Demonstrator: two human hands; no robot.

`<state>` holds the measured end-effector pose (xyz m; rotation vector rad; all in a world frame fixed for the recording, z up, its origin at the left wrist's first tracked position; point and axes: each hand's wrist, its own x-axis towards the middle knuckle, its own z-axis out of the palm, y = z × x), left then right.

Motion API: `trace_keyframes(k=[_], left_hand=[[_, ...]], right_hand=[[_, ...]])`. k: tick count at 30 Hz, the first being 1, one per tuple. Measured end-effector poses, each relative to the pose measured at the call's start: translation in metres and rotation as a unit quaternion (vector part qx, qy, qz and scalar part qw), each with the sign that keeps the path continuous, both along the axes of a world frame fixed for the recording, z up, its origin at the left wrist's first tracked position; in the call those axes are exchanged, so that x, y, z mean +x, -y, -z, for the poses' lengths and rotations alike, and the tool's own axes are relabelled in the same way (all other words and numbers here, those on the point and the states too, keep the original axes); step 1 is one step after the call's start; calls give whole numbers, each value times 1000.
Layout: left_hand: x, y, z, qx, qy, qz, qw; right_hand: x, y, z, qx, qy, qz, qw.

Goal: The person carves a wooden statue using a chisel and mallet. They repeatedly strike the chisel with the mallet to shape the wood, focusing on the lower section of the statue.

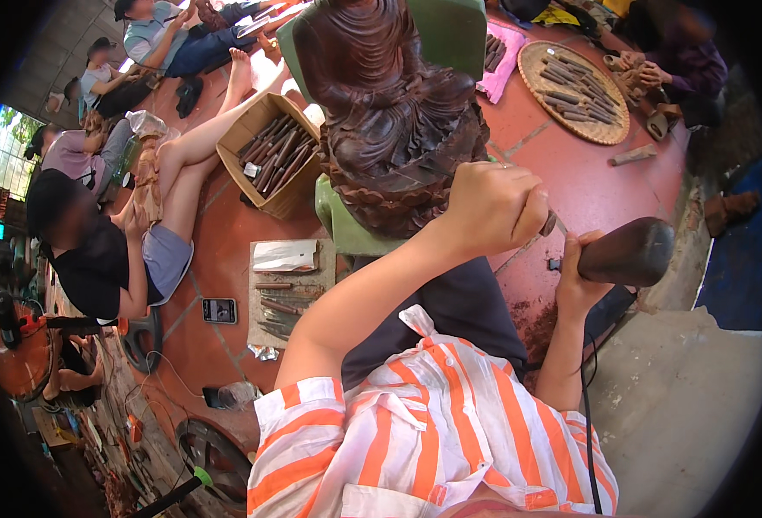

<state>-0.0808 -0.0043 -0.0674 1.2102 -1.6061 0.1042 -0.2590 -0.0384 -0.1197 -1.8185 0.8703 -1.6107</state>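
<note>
A dark wooden carving of a seated robed figure (390,112) rests on a green plastic chair (340,220) in front of me. My left hand (493,207) is wrapped round a carving chisel (548,224) beside the lower right of the carving. Only the butt of its handle shows clearly past my fist; the fingers hide most of the tool. To the right, my right hand (581,276) grips a dark wooden mallet (636,253). The mallet's rounded head is close to the chisel's butt, with a gap between them.
Left of the carving, a cardboard box (256,194) holds several chisels. Nearer me lie a cloth (312,289) with more tools and a phone (220,311). A round woven tray (618,129) of chisels sits at the far right. Other people (96,250) sit at the left and far right.
</note>
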Motion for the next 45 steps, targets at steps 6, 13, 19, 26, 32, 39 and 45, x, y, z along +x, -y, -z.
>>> trace_keyframes(k=[6, 13, 19, 26, 32, 39, 45], left_hand=[[6, 9, 1, -10, -25, -22, 999], [3, 14, 7, -9, 17, -40, 999], [2, 10, 7, -8, 37, -23, 999], [-34, -62, -18, -15, 100, 211, 972], [29, -39, -63, 114, -244, 236, 934], [69, -12, -73, 188, -273, 298, 895], [59, -2, -61, 214, -338, 242, 884]], right_hand=[[-1, 14, 8, 30, -59, -5, 998], [5, 14, 17, 68, -37, -37, 996], [12, 7, 22, 87, -7, -31, 996], [0, 2, 25, 111, 17, -83, 990], [-14, 7, -6, 143, 8, -92, 985], [-14, 4, -42, 105, -18, -158, 982], [-13, 9, -32, 71, 9, -181, 981]])
